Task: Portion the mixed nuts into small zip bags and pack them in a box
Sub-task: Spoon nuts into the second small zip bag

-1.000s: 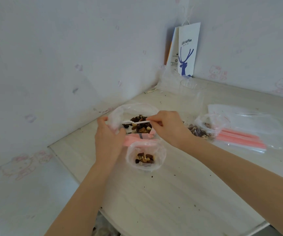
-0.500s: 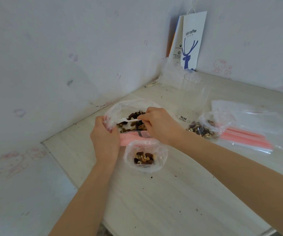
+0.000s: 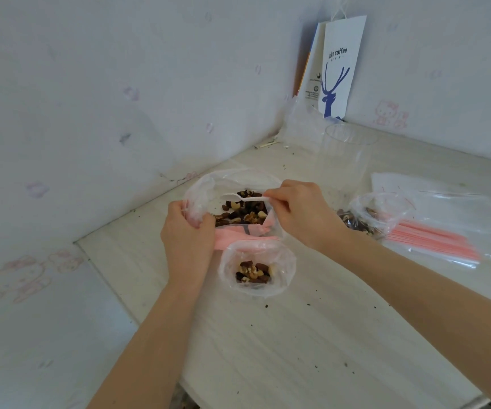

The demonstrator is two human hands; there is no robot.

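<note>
**Spoon over the supply nuts, target bag on the near side**

Left hand [image 3: 188,231] is clamped on the left rim of the supply bag [image 3: 205,190], fingers curled into the plastic, holding the mouth open. Inside it, the mixed nuts [image 3: 244,212] lie just right of that hand.

The spoon [image 3: 238,197] hangs over the nuts. Its long axis runs left-right, bowl pointing left and handle running right. I can't tell if the bowl is loaded.

The small zip bag [image 3: 285,261] stands open on the counter [image 3: 297,335] with a little pile of nuts in the bottom. It sits between the two wrists, on the near side of the supply bag, with its pink strip against that bag.

Right hand [image 3: 300,214] pinches the spoon handle at its right end, fingers closed on it. It's the working hand.

My read on the next move: scoop, then draw the spoon back toward the body and down into the small bag's mouth, which lies below and slightly left of the right hand. It's a short carry.

Further right are a filled bag [image 3: 377,214] and a stack of empty zip bags [image 3: 433,240], well apart from the hands. I can't pick out a box.
</note>
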